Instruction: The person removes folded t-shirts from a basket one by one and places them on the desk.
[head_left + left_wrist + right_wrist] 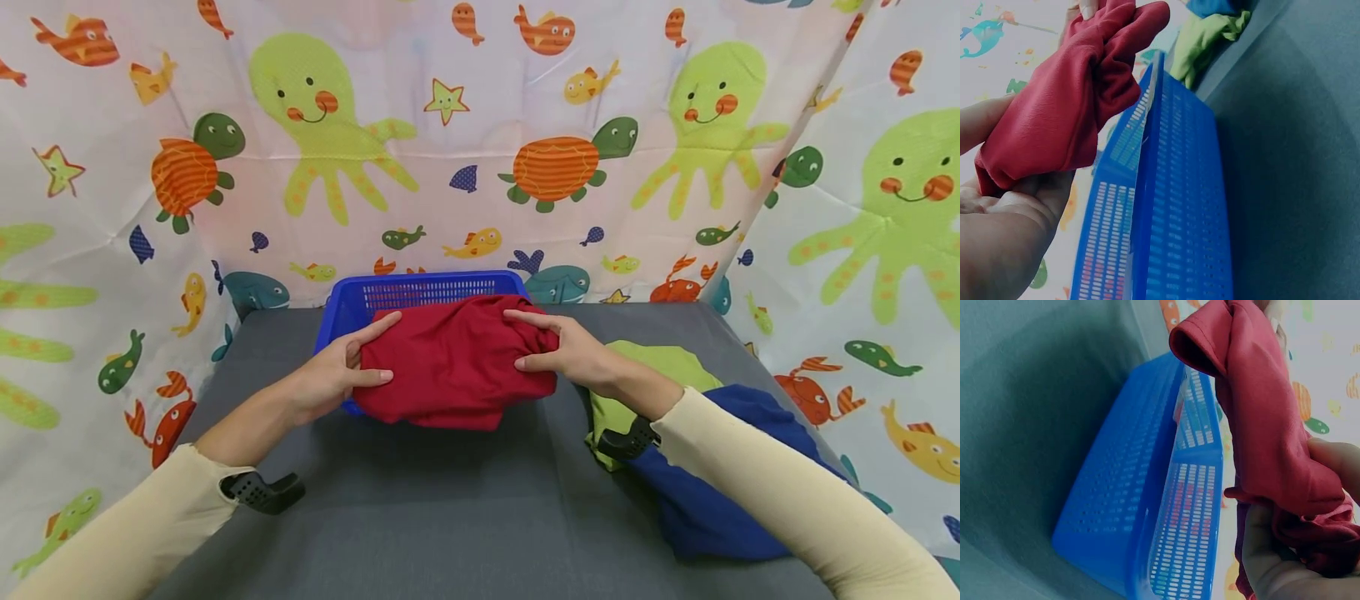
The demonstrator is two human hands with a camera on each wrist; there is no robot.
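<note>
A folded red cloth garment (457,362) hangs between my two hands, held up over the front of a blue plastic basket (427,283). My left hand (333,371) grips its left end, thumb in front and fingers behind. At the other end my right hand (573,354) pinches the bunched fabric between thumb and fingers. In the left wrist view the red garment (1060,106) is raised above the basket's rim (1147,156). From the right wrist, a loose open end shows on the garment (1266,419). The cloth hides much of the basket's inside in the head view.
To the right, a lime-green cloth (660,367) lies beside a dark blue cloth (735,475), partly under my right forearm. The grey table surface (450,517) extends in front of the basket. A curtain printed with sea animals (450,217) encloses the back and sides.
</note>
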